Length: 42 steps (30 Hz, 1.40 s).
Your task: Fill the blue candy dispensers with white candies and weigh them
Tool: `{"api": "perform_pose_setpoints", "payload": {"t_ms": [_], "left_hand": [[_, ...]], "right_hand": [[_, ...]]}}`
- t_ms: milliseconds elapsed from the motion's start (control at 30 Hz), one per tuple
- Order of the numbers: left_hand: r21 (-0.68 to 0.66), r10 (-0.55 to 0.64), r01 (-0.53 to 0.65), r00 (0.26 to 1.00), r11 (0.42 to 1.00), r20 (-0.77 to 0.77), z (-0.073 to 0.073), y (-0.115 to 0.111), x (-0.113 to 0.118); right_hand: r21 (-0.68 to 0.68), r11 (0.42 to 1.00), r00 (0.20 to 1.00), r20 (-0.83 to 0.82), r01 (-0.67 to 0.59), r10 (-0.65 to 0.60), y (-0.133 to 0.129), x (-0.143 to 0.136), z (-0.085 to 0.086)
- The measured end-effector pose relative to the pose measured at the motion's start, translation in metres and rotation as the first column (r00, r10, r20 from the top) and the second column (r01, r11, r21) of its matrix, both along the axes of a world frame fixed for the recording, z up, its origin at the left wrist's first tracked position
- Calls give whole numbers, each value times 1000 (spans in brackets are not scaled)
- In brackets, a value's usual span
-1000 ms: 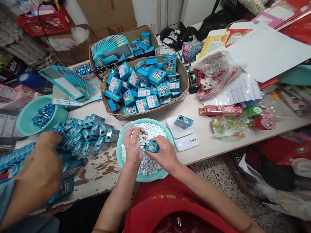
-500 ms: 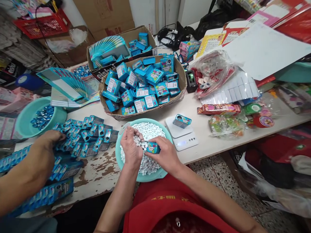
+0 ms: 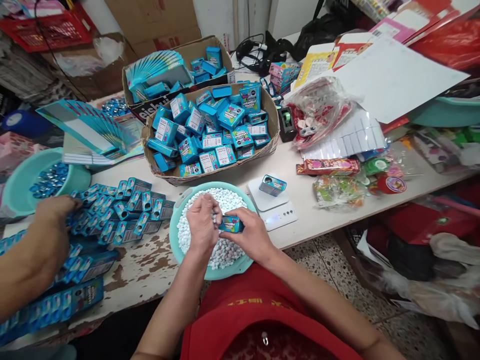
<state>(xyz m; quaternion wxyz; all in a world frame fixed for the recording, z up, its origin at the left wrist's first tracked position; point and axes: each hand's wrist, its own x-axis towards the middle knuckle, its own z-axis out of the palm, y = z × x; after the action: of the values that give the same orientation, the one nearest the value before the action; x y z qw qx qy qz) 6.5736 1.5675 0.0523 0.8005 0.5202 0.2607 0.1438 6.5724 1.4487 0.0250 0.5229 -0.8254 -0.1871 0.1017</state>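
My right hand (image 3: 250, 232) grips a small blue candy box (image 3: 230, 224) lying on its side above a turquoise basin (image 3: 174, 244). Small white candies (image 3: 227, 255) fill the basin. Beside the box's open end, my left hand (image 3: 202, 220) is curled around some of these candies, its fingers closed toward the box. On the table to the right, a white digital scale (image 3: 279, 216) carries another blue candy box (image 3: 273, 185), which stands upright with a round hole in its top.
A cardboard tray (image 3: 210, 176) piled with blue boxes stands behind the basin. At left, a co-worker's hand (image 3: 56, 225) touches rows of upright blue boxes (image 3: 131, 215). Another turquoise basin (image 3: 80, 181) holds shiny blue-wrapped pieces. Bagged sweets (image 3: 337, 191) lie at right.
My left hand has turned and closed more tightly over the candies by the box's opening. The whole view has shifted slightly, so things appear further left.
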Motion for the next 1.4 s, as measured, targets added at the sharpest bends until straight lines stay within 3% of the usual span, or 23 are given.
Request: {"api": "perform_pose_setpoints", "payload": {"t_ms": [67,133,200,300,400,467,533,633,700,767,900,967,1033,1133,1233,1333,1400], "left_hand": [[-40,22,-20,998,999,55,8,8,1],[-36,59,-56,995,998,75,6,18,3],[27,111,-112,994,993,11,-11,27,6],[177,186,-161,973,971,-138,-53,35,6],[425,133,-30,967,904,-215,-86,37,0],[575,79,101,957,812,-279,-95,38,-3],[662,50,195,942,724,-332,-96,42,-3],[720,13,287,925,632,-381,-95,49,4],[712,-16,332,911,619,-411,-96,52,11],[697,-26,342,906,631,-422,-97,51,19],[680,-35,309,922,665,-385,-95,40,30],[678,-60,315,926,664,-372,-91,33,33],[680,-82,334,923,652,-375,-87,27,34],[670,-78,327,924,667,-374,-86,22,34],[614,-50,243,948,751,-315,-88,13,34],[464,-43,145,974,874,-223,-88,-2,35],[328,-53,118,978,937,-201,-85,-15,35]], "right_hand": [[113,993,999,-46,20,-15,-3,0,-2],[197,977,991,-119,79,-56,-6,1,-6],[225,965,978,-190,133,-90,-8,2,-9],[255,957,969,-233,139,-78,-13,2,-10],[298,944,963,-261,141,-62,-30,-2,-5],[309,929,950,-293,202,-108,-53,-5,-3],[263,903,922,-283,340,-265,-85,-7,-7],[92,775,776,-181,625,-604,-140,-1,-30],[28,653,652,-106,757,-751,-173,6,-55],[-10,563,561,-62,826,-825,-197,14,-83],[-97,495,492,-58,863,-869,-215,21,-126],[-101,500,494,-81,860,-866,-214,18,-134],[-111,527,527,-39,842,-849,-212,13,-130],[-137,561,577,204,817,-791,-201,11,-112],[-97,667,659,312,739,-685,-175,27,-99],[-14,822,811,168,570,-560,-137,59,-102],[48,882,881,42,468,-470,-113,80,-103]]}}
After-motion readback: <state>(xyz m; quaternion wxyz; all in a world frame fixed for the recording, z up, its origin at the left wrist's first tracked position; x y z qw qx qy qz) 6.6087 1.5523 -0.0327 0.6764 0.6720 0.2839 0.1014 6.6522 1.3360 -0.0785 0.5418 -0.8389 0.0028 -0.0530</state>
